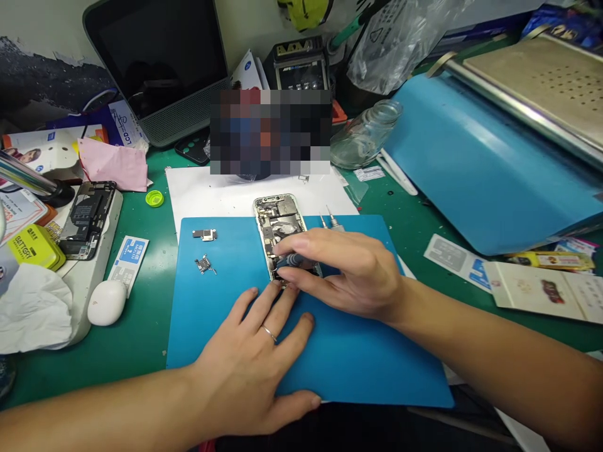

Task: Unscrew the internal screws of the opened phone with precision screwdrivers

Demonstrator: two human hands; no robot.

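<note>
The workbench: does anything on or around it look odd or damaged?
Yes: the wall at upper left looks damaged, its pale surface ending raggedly against a dark patch. In the middle, the phone lies open with its inner parts exposed. Pixelation hides something behind it, so I can't judge that spot.

The mat (367,358) is made of smooth, dull, rubbery stuff. The opened phone (281,216) is edged with shiny metal. Smooth plastic is seen on the earbud case (107,302), clear shiny glass on the jar (360,139).
</note>
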